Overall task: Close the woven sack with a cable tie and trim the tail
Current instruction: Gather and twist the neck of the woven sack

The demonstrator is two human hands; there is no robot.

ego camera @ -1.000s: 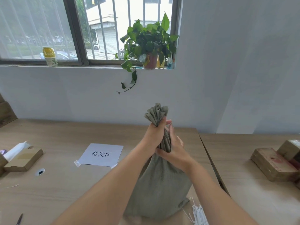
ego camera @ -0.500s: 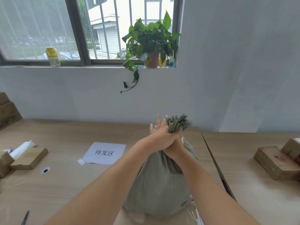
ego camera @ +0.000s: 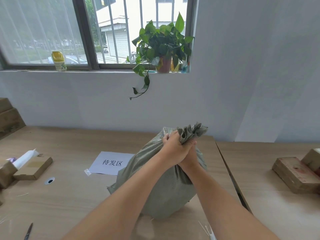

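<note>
Sack [ego camera: 161, 193] neck's bunched tight, my left hand [ego camera: 173, 149] and right hand [ego camera: 189, 157] both clamped round it. No tie on yet, ties [ego camera: 208, 231] untouched, trimming's ahead.

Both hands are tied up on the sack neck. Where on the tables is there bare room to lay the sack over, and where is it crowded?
Bare wood lies between the paper sign and the back wall, and on the table left of the sack, between the cardboard box and the scissors. Crowded: the left edge, the cable ties at front right, and the worn boxes on the right table.
</note>
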